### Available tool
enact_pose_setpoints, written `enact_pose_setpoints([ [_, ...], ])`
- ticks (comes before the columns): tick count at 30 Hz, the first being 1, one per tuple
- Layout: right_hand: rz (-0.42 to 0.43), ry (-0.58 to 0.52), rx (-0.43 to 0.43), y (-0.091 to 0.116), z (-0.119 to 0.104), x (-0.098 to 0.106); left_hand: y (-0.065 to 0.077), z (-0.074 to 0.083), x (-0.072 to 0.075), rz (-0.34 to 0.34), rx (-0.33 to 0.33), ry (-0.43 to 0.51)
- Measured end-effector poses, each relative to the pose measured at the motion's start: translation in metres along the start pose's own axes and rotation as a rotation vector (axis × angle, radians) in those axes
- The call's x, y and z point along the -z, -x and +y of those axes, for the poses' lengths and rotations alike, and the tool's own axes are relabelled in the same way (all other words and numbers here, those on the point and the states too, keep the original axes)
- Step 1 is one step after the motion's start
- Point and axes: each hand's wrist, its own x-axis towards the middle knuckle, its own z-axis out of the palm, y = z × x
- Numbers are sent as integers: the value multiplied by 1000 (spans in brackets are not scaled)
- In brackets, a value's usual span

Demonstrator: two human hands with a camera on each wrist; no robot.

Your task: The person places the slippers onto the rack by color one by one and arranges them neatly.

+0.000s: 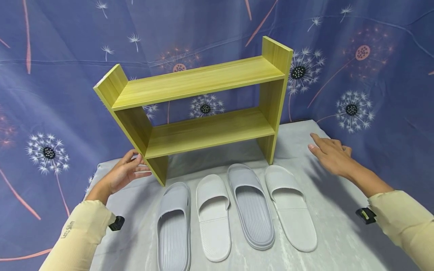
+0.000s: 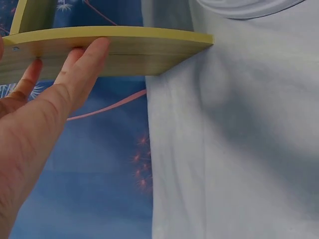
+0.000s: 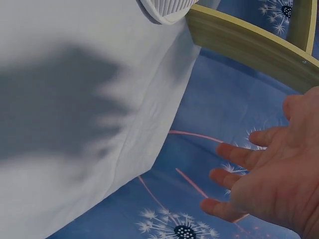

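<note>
A two-tier wooden shoe rack (image 1: 200, 84) with yellowish wood grain stands at the back of a cloth-covered table. My left hand (image 1: 125, 173) is at the lower part of the rack's left side panel. In the left wrist view, fairly straight fingers (image 2: 82, 64) rest against that panel (image 2: 134, 55). My right hand (image 1: 330, 154) hovers to the right of the rack, apart from it, fingers spread and holding nothing. Before the rack lie a left grey slipper (image 1: 173, 233), a white slipper (image 1: 215, 237), a second grey slipper (image 1: 252, 210) and a second white slipper (image 1: 295, 226).
Pale grey cloth covers the table (image 1: 339, 233), whose edges show in both wrist views. A blue curtain (image 1: 217, 22) with a dandelion print hangs behind and at the sides. Both tiers of the rack bear nothing.
</note>
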Motion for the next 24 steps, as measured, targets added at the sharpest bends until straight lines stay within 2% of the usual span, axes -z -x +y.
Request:
enact_pose_setpoints([
  [4,12,-3,-11,2,-2,-1,-1,-4,-1,2,-28,23],
  [14,50,36,-107,10,-20,-1,-1,-5,-2,27,-18,12],
  [24,33,23,-149,23,-34,-1,0,-9,-4,17,-22,5],
])
